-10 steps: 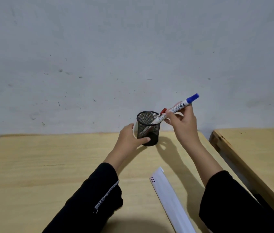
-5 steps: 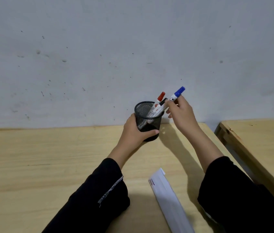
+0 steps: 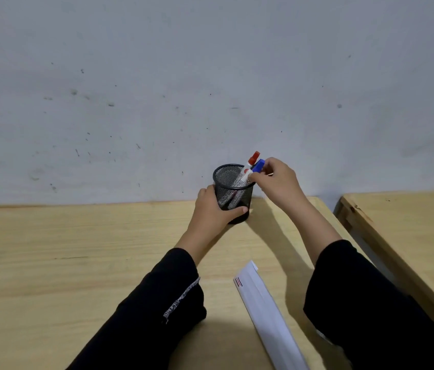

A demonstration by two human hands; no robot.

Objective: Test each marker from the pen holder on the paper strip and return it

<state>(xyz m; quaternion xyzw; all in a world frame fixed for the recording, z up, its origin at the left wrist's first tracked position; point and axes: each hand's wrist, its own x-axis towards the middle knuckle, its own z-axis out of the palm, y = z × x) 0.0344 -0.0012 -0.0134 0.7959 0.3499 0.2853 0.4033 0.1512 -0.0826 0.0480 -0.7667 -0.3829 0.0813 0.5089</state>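
Observation:
A black mesh pen holder (image 3: 226, 180) stands at the table's far edge by the wall. My left hand (image 3: 211, 212) wraps around its lower left side. Inside it lean a red-capped marker (image 3: 253, 157) and a blue-capped marker (image 3: 258, 166). My right hand (image 3: 279, 182) pinches the blue-capped marker near its cap, its body down inside the holder. A white paper strip (image 3: 266, 313) lies on the table near me, between my forearms, with short red lines at its far end.
The wooden table (image 3: 77, 249) ends against a grey wall (image 3: 183, 89). A second wooden table (image 3: 410, 236) stands to the right across a narrow gap.
My right hand has lowered the blue-capped marker from above the rim down into the holder beside the red one. My left hand kept its hold on the holder.

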